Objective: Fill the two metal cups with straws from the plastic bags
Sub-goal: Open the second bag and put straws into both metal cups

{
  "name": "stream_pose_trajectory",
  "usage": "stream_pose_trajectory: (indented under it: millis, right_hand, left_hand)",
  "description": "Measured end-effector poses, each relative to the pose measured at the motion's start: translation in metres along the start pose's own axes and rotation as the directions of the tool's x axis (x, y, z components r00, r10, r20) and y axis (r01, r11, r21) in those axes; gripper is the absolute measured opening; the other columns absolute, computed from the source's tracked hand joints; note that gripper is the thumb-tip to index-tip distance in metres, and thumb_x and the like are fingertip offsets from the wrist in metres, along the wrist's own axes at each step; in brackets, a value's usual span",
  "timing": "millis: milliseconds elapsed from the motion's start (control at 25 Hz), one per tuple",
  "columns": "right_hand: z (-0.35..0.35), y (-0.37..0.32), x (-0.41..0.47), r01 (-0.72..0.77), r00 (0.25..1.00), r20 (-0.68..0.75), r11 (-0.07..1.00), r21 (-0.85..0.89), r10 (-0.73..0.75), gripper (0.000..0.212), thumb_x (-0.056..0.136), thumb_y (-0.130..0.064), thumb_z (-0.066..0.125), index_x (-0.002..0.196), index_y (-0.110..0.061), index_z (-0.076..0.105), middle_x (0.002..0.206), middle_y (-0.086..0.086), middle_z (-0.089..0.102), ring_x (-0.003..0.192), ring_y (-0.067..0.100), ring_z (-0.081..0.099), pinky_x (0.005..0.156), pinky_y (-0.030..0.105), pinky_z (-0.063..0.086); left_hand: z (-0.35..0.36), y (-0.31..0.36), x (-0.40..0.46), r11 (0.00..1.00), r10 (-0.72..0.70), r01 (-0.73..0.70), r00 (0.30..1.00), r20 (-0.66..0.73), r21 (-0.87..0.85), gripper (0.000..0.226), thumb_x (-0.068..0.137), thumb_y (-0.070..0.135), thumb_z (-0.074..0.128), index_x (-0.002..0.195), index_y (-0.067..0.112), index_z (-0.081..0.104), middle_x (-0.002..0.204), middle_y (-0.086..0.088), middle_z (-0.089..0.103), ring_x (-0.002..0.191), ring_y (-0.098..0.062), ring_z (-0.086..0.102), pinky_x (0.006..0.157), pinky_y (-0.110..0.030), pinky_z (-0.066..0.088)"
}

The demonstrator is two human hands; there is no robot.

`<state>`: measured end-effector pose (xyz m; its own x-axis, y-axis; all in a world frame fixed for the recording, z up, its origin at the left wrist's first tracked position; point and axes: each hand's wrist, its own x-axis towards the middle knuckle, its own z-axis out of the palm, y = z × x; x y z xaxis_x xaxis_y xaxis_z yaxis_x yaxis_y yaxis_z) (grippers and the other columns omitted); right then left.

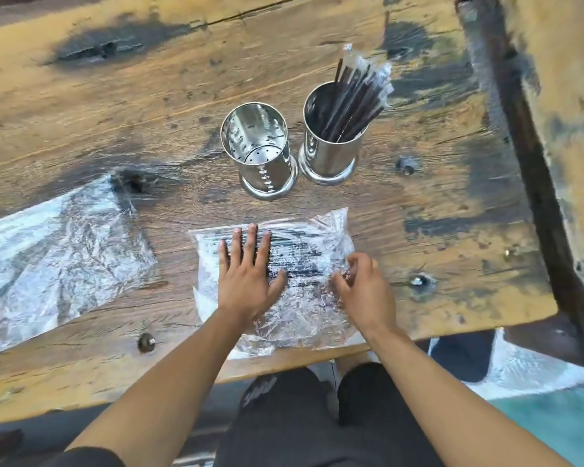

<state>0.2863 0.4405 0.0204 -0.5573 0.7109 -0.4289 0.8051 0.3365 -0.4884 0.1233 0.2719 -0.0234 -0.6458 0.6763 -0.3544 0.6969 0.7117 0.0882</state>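
Two metal cups stand side by side at mid-table. The left cup [257, 148] is empty and shows its perforated bottom. The right cup [331, 150] holds several dark wrapped straws [354, 96] leaning to the far right. A clear plastic bag [304, 251] with dark straws inside lies near the front edge. My left hand [246, 278] presses flat on the bag's left part, fingers spread. My right hand [361, 284] pinches the crinkled plastic at the bag's right side.
An empty, flattened plastic bag [61, 261] lies at the left. The worn wooden table [115, 96] has metal bolts [146, 342] near its front edge. A dark beam [520, 129] runs along the right side.
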Motion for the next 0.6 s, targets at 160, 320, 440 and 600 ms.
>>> stream_pose_trajectory:
  millis: [160,320,440,600]
  right_hand:
    - [-0.007,0.001,0.016,-0.085,0.996,-0.035,0.996,0.022,0.085,0.036,0.092,-0.038,0.070,0.119,-0.023,0.050,0.079,-0.007,0.067,0.064,0.011,0.065,0.051,0.031,0.053]
    - [-0.014,0.008,0.023,-0.057,0.998,-0.006,0.998,-0.017,0.057,0.016,0.096,-0.037,0.067,0.103,-0.023,0.060,0.067,-0.012,0.062,0.052,0.000,0.062,0.046,0.023,0.054]
    - [-0.016,0.007,0.027,0.002,1.000,-0.010,0.995,-0.095,-0.003,0.014,0.097,-0.036,0.065,0.089,-0.025,0.064,0.058,-0.014,0.056,0.046,-0.006,0.053,0.042,0.013,0.039]
    - [-0.017,0.002,0.038,0.059,0.998,0.044,0.991,-0.120,-0.054,0.017,0.098,-0.034,0.063,0.087,-0.022,0.064,0.070,-0.007,0.063,0.056,0.008,0.063,0.054,0.032,0.059]
  left_hand:
    - [-0.002,-0.001,0.003,1.000,-0.004,0.004,1.000,0.018,0.007,0.084,0.096,0.072,0.019,0.165,0.026,0.001,0.173,-0.003,-0.006,0.158,-0.029,-0.016,0.127,-0.058,-0.003]
    - [-0.007,0.014,-0.004,1.000,-0.015,0.011,0.989,-0.149,-0.028,0.082,0.096,0.060,0.032,0.165,0.019,0.011,0.173,-0.010,0.000,0.160,-0.031,-0.007,0.127,-0.057,-0.004]
    - [-0.003,0.038,-0.010,0.995,0.094,-0.100,0.971,-0.218,-0.017,0.080,0.097,0.054,0.036,0.165,0.017,0.014,0.173,-0.011,0.003,0.160,-0.032,-0.001,0.127,-0.055,-0.002]
    - [0.009,0.044,-0.002,1.000,0.022,-0.024,0.992,-0.121,-0.019,0.078,0.099,0.060,0.031,0.165,0.022,0.012,0.173,-0.010,0.002,0.160,-0.032,-0.004,0.126,-0.060,0.003]
